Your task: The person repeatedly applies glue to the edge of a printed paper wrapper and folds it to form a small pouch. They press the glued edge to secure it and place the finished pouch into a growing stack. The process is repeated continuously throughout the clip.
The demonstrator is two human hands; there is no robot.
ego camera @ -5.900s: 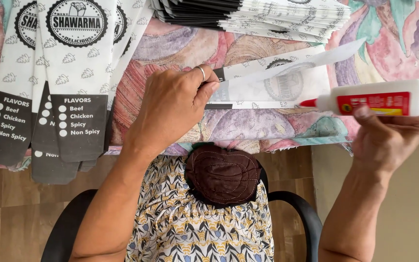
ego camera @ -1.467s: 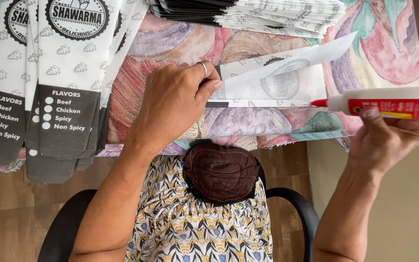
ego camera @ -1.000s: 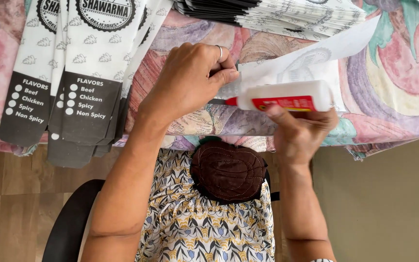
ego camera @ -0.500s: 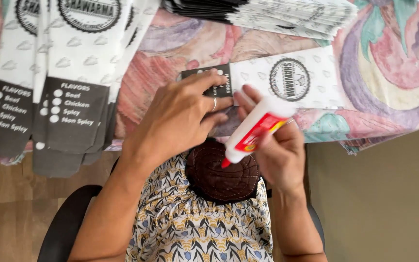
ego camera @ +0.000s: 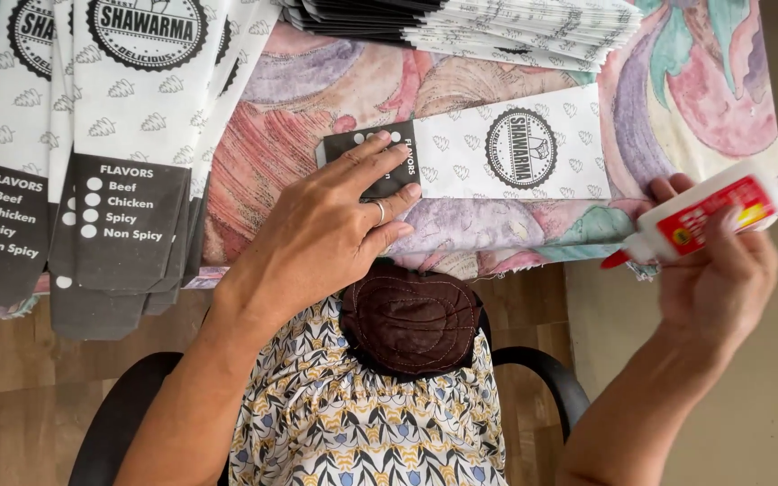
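My left hand (ego camera: 339, 225) lies flat, fingers spread, on the dark end of a folded white paper sleeve (ego camera: 506, 148) with a round black stamp, pressing it onto the flowered tablecloth (ego camera: 317, 117). A ring sits on one finger. My right hand (ego camera: 718, 270) is off past the table's right edge, gripping a white glue bottle (ego camera: 709, 211) with a red label. Its red tip points left and down, away from the sleeve.
A row of finished sleeves (ego camera: 123, 171) hangs over the table's near edge at left. A fanned stack of flat sleeves (ego camera: 479, 27) lies along the far side. A dark brown round cushion (ego camera: 411, 315) rests on my lap, in a black-armed chair (ego camera: 542, 373).
The sleeve's open flap has been folded shut and my left hand now presses it flat. My right hand brought the glue bottle in over the sleeve, then swung it back out right.
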